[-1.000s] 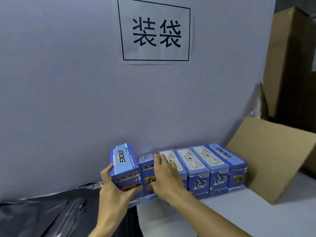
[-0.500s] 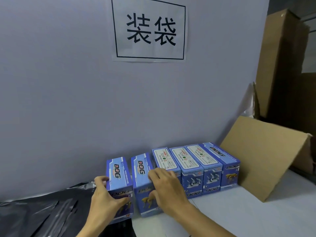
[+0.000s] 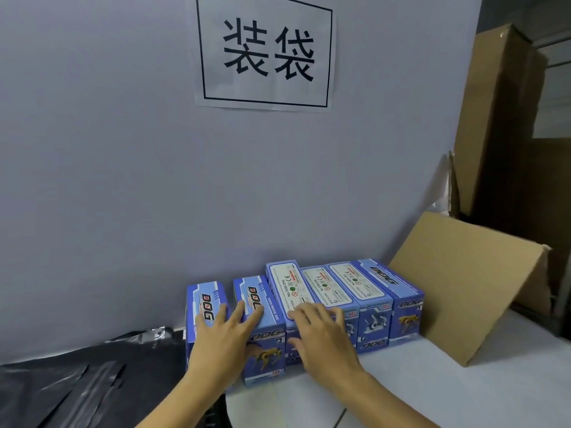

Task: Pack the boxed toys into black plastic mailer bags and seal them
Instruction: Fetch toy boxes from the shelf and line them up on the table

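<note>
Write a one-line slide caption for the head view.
Both hands, left and right, rest on a row of blue toy boxes beside black mailer bags.

The left hand (image 3: 227,338) let go of the end box (image 3: 205,307) and now lies flat across two boxes. The third box (image 3: 285,288) is tipped up.

My left hand (image 3: 227,341) covers the front of the leftmost box (image 3: 205,307) and part of the second box (image 3: 262,332), so I cannot read their lower print. My right hand (image 3: 324,338) hides the front face of the third box (image 3: 285,285). Both my forearms run out of view at the bottom. The black bags (image 3: 61,384) at the surface's left edge are cut off, so I cannot count them. The small print on the white box labels (image 3: 352,281) is too fine to read.
</note>
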A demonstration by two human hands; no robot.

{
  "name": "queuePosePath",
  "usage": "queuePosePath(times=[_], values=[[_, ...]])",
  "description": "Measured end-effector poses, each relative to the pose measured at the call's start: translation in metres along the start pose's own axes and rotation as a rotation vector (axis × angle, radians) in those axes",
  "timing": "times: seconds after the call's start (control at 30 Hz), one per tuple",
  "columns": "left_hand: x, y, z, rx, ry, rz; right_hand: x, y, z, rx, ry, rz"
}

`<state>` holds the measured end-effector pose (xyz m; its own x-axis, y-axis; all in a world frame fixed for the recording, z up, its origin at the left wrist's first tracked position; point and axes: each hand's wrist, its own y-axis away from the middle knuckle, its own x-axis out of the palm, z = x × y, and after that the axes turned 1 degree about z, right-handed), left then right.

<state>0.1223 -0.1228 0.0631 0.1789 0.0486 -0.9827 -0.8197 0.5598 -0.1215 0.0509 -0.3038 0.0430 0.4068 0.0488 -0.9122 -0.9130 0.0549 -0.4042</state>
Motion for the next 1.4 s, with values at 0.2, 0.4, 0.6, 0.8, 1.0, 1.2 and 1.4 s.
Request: queuePosePath(times=[0.2,0.4,0.6,0.8,1.0,1.2,1.4], values=[[-0.006,0.005,0.02,0.009,0.243,-0.117,0.001,-0.005,-0.016,0.049,0.016,0.102],[0.011,0.021,0.06,-0.284,0.765,-0.118,0.005,-0.017,-0.032,0.19,-0.016,0.151],[0.022,0.013,0.047,-0.173,0.906,-0.151,-0.001,-0.018,-0.05,0.254,0.007,0.244],[0.01,0.009,0.032,-0.098,0.398,-0.171,-0.007,-0.024,-0.045,0.171,-0.024,0.207],[0.002,-0.002,0.012,-0.075,0.142,-0.097,-0.003,-0.026,-0.039,0.136,-0.012,0.24],[0.007,-0.004,0.007,-0.08,0.052,-0.066,-0.002,-0.026,-0.036,0.118,0.058,0.256],[-0.003,0.001,-0.005,-0.054,-0.024,-0.016,-0.021,-0.007,-0.036,0.125,-0.025,0.249]])
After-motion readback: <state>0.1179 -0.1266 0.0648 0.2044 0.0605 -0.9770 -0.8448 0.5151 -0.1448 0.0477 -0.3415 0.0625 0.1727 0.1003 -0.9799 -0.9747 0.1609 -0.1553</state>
